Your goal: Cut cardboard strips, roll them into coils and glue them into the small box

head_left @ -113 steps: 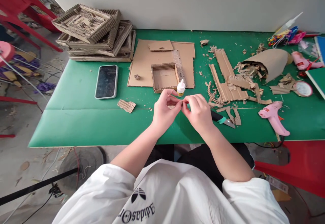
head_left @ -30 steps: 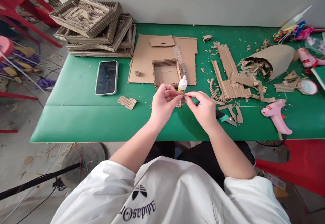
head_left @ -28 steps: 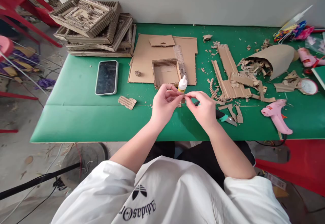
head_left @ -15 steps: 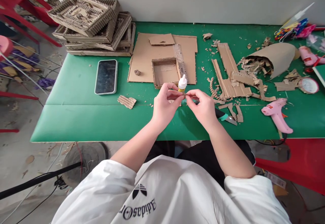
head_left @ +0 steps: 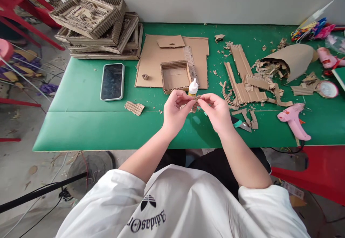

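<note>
Pinching a small scrap of corrugated cardboard [head_left: 194,105] between both sets of fingertips, we hold it up just above the green table [head_left: 86,123], right in front of the little glue bottle [head_left: 192,88]. From the head view, our left hand [head_left: 175,110] has thumb and forefinger closed on the near-left end of the piece, and our right hand [head_left: 217,110] grips the other end the same way, fingers curled, wrists raised off the surface. We judge this as the shaping or fitting step on that small piece; whatever comes next calls for a light, steady grip, since the scrap looks thin and easy to crush. Both forearms angle in from the body and meet at the middle. Just behind sits the open cardboard tray [head_left: 175,76] on a flat cardboard sheet [head_left: 153,60]; a cutter [head_left: 238,123] lies beside the right hand.
</note>
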The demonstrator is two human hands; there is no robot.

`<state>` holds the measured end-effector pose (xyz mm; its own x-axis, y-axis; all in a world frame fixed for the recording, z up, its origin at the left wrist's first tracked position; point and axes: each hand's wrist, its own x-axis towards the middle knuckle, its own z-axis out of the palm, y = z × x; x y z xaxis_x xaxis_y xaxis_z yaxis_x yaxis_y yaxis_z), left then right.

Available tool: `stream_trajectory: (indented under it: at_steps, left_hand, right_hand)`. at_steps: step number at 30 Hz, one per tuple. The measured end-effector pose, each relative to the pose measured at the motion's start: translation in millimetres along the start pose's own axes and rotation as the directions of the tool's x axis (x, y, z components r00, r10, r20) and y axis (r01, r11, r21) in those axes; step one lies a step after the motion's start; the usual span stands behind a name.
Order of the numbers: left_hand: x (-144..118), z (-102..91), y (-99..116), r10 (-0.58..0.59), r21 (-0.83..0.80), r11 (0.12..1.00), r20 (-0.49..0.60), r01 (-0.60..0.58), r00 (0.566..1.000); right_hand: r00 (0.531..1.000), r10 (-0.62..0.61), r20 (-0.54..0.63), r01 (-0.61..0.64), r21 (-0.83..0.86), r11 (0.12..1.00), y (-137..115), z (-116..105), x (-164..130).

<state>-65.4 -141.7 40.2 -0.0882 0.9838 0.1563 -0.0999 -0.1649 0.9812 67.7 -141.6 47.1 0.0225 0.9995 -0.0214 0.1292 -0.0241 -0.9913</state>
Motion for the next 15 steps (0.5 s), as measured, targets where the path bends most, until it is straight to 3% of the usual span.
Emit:
stream_trajectory:
  at_steps: [3,7,12,15]
  left_hand:
    - [4,-1.2,0,-0.064,-0.053,0.997,0.016,0.064,0.998]
    - [3,-1.8,-1,-0.057,0.001,0.998,0.041,0.057,0.998]
    - [-3,0.8,-3,0.032,0.196,0.98,0.01,-0.033,0.999]
    - [-7,3.3,-8,0.146,0.294,0.946,-0.02,-0.134,0.989]
  right_hand:
    - [0.998,-0.054,-0.012,0.052,-0.122,0.991,-5,-1,-1]
    - [0.991,-0.126,-0.046,0.114,-0.211,0.971,-5,0,-1]
    - [0.968,-0.236,-0.082,0.198,-0.326,0.924,1,4,-2]
    - [0.979,-0.187,-0.086,0.156,-0.287,0.945,2,6,-2]
